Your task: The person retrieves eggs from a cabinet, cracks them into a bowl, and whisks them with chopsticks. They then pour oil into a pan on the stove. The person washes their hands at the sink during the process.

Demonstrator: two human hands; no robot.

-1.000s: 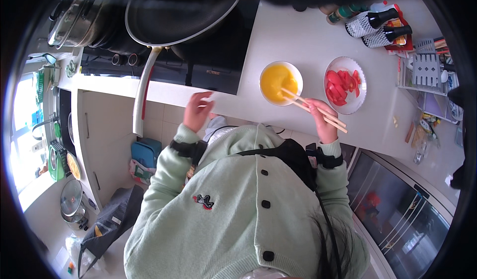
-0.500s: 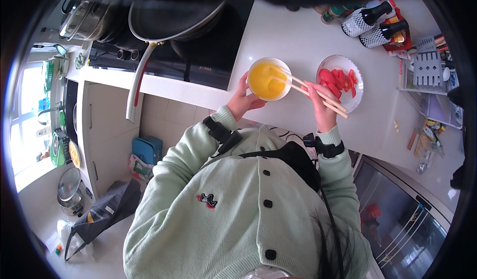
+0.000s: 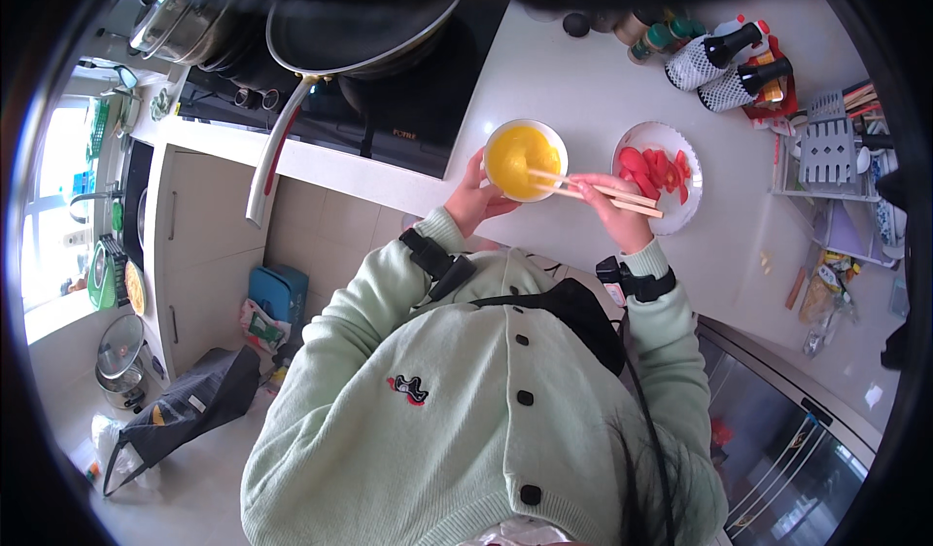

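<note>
My left hand (image 3: pixel 473 199) grips a white bowl (image 3: pixel 557 138) by its left side, fingers curled against the wall and under it. Yellow beaten egg (image 3: pixel 510 157) swirls inside. In my right hand (image 3: pixel 619 213) is a pair of wooden chopsticks (image 3: pixel 632 201), slanting left with their tips dipped in the egg. Just beyond that hand, a white plate (image 3: pixel 687 211) with a wavy rim bears cut red tomato pieces (image 3: pixel 653 172).
To the left, a frying pan (image 3: pixel 360 35) rests on the black cooktop (image 3: pixel 408 138), its long handle (image 3: pixel 272 157) jutting past the counter edge. Bottles in white netting (image 3: pixel 695 65) and small jars (image 3: pixel 646 45) stand at the back right. A utensil rack (image 3: pixel 826 162) is further right.
The chopsticks have swept to the lower part of the bowl and lie flatter. My right hand has shifted slightly left and down. The egg's surface swirls differently.
</note>
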